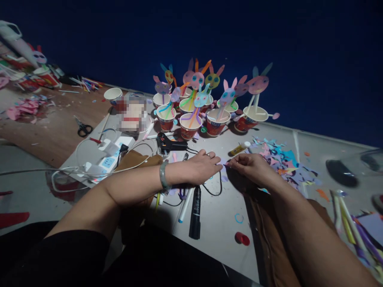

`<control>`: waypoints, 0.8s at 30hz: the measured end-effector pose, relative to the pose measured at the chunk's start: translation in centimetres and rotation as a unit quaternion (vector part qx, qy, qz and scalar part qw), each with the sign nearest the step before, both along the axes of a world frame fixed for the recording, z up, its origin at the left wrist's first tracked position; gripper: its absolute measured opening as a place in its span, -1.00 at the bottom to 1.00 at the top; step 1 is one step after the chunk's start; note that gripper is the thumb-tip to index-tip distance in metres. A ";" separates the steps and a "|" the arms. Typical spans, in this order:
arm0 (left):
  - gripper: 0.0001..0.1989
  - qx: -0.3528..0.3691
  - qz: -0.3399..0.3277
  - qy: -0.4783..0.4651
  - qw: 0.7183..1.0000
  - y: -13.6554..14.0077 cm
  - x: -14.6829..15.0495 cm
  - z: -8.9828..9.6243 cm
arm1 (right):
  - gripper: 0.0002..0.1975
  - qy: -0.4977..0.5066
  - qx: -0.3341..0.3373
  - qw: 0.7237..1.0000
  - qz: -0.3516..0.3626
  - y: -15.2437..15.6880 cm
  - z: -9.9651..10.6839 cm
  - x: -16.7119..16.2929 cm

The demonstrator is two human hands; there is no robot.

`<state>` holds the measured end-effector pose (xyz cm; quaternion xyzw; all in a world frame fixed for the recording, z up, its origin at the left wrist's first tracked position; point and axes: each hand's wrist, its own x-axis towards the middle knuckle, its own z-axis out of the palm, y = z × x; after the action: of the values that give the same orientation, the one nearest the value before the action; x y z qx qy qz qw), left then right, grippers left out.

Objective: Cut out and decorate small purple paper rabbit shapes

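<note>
My left hand (205, 166), palm down with loosely bent fingers, reaches over the table beside the black cord of a glue gun (172, 144). No held thing shows in it. Just to its right, my right hand (251, 166) has thumb and fingers pinched together. A tiny dark and pinkish bit shows at its fingertips, too small to name. Small paper scraps lie between the hands. Below my left hand are a black marker (195, 215) and a white pen with a blue end (185, 207). A glue stick (239, 148) lies beyond my right hand.
Paper cups (190, 124) with paper rabbit figures stand along the blue partition (191, 32). Coloured paper scraps (284, 157) are heaped at right, near a red cap (242, 238). A power strip (110, 159) with cords lies left, and scissors (83, 127) rest on the wooden table.
</note>
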<state>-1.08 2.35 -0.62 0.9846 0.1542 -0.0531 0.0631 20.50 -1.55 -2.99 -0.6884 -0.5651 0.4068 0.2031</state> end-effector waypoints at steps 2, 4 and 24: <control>-0.61 0.001 -0.001 0.004 1.000 0.0 0.0 -0.2 | -0.47 0.007 0.003 1.000 0.004 0.1 -0.2 0.1; -0.61 0.000 -0.002 0.013 1.000 -0.1 0.0 -0.3 | -0.46 0.013 0.000 1.000 0.005 0.2 -0.4 0.1; -0.58 -0.017 -0.001 0.033 0.999 0.1 -0.1 0.2 | -0.64 -0.069 0.032 0.997 0.025 0.4 -0.4 -0.3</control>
<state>-1.20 2.44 -0.39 0.9812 0.1546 -0.0878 0.0751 20.19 -1.17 -3.43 -0.6934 -0.6076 0.3453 0.1754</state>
